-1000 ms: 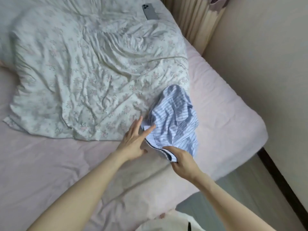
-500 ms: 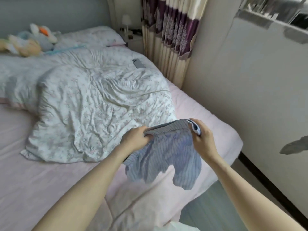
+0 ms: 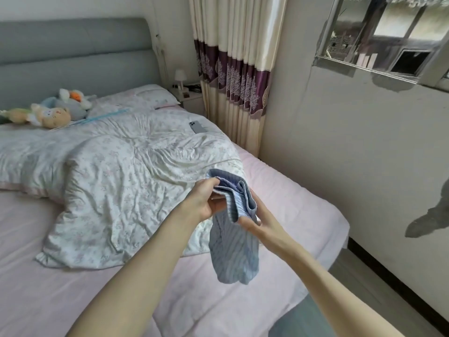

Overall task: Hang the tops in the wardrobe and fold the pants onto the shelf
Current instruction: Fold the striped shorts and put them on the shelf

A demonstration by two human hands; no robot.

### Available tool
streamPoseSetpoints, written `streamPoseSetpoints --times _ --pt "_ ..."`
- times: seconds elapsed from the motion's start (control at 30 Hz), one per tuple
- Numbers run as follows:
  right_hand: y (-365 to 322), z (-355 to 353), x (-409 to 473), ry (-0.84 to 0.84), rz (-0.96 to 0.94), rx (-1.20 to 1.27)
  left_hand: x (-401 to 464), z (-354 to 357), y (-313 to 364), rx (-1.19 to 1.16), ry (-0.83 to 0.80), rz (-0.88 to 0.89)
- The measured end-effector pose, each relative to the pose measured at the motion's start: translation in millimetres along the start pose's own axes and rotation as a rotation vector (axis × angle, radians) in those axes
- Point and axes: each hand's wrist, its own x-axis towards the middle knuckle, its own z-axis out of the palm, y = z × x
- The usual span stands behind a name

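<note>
— What are the arms doing on your feed?

— Both forearms are reaching forward from the bottom of my view, bare, converging toward the middle. The left one is coming in from the lower left, the right one from the lower right.

— And the hands?

— The left hand [image 3: 206,200] is sitting a little higher, fingers curling over and pinching the gathered edge of the blue striped shorts [image 3: 233,251]. The right hand [image 3: 261,223] is lying just below and right of it, palm turned up, fingers gripping the same bunched edge from underneath.

— Touching each other?

— I am seeing them close together, but cannot tell if they touch.
</note>
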Motion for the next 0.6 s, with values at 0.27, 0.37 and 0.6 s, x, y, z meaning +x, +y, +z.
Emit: streamPoseSetpoints --times 0.27,0.37,0.6 --pt "-8 -17 18 0.363 -0.046 -0.19 -21 -18 12 0.067 -0.29 0.025" --pt "-22 -37 23 0.256 -0.059 -0.25 -20 -42 24 0.525 -0.042 0.252" --pt "-30 -23 22 0.01 -0.239 -0.494 -25 -40 26 0.971 -0.277 0.167"
